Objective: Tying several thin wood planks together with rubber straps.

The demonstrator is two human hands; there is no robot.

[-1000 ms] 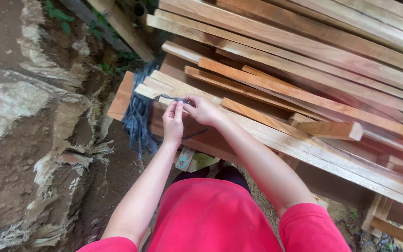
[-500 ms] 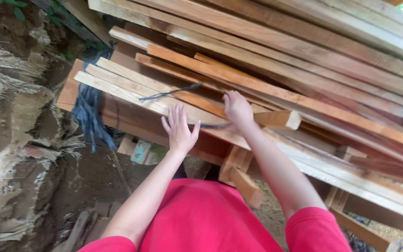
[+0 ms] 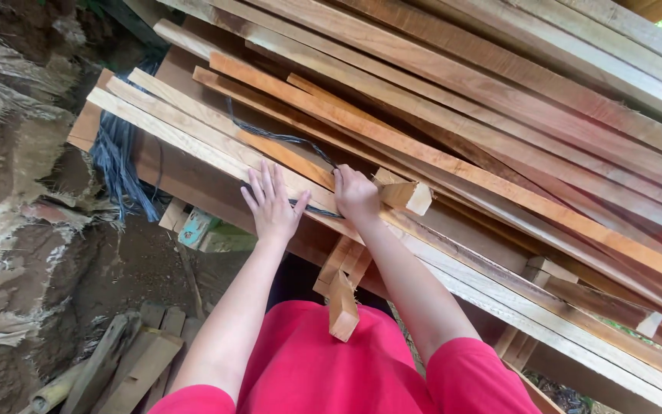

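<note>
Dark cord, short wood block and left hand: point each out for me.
Dark cord (image 3: 281, 139), head view, on its loose run across the planks.
Short wood block (image 3: 408, 196), head view, on its pale side face.
Left hand (image 3: 272, 205), head view, on its back.

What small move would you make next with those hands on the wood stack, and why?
Probably draw the dark cord snug with the right hand. It lies slack over the planks and runs under that closed hand, while the left hand lies flat and open, fingers spread, pressing the planks beside it.
</note>
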